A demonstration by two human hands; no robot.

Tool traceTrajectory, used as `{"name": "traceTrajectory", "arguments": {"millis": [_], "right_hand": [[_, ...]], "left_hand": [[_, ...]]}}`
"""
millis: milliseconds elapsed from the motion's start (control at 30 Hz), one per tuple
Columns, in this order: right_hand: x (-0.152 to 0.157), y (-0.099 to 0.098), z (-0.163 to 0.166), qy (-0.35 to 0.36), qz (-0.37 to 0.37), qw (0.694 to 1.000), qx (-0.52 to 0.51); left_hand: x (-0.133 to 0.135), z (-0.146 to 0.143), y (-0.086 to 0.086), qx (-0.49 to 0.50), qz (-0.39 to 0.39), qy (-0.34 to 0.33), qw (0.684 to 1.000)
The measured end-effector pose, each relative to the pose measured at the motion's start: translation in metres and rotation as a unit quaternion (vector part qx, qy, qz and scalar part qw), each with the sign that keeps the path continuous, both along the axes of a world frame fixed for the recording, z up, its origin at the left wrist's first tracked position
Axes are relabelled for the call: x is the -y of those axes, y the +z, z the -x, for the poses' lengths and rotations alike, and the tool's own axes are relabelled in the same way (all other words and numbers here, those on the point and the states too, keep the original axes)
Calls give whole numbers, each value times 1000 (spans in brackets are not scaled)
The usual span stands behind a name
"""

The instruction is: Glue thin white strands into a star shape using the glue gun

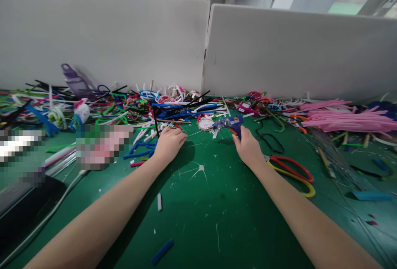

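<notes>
My right hand (249,147) is wrapped round the handle of a blue hot glue gun (237,123). Its nozzle end, crusted with glue, points left. To the left, the fingers of my left hand (170,142) are pinched together; what they hold is mostly hidden, with a bit of orange showing behind them. A black pipe cleaner (154,120) rises just behind that hand, and I cannot tell whether it is gripped. A thin glue thread stretches between the left fingers and the gun. Beneath both hands, dried glue strands (201,169) mark the green table (198,219).
Scissors (293,174) with red and yellow handles lie beside my right forearm. Pink pipe cleaners (350,118) are heaped at right, mixed coloured ones (186,109) along the back. A purple bottle (74,80) stands at left by a white partition (102,39). A white cable (49,213) crosses the left side.
</notes>
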State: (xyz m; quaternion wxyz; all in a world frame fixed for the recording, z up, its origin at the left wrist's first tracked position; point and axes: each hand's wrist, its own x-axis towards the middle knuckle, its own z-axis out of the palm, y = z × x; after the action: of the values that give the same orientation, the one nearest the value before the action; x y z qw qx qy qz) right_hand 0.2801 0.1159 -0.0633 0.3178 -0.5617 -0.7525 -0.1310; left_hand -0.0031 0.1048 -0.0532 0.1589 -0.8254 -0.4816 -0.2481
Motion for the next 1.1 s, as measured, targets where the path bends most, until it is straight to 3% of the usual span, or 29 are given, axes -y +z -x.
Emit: {"name": "traceTrajectory", "arguments": {"millis": [1100], "right_hand": [[5,5,2,-2,2,1000,22]], "left_hand": [[3,-1,4,-3,8,-12,1000]]}}
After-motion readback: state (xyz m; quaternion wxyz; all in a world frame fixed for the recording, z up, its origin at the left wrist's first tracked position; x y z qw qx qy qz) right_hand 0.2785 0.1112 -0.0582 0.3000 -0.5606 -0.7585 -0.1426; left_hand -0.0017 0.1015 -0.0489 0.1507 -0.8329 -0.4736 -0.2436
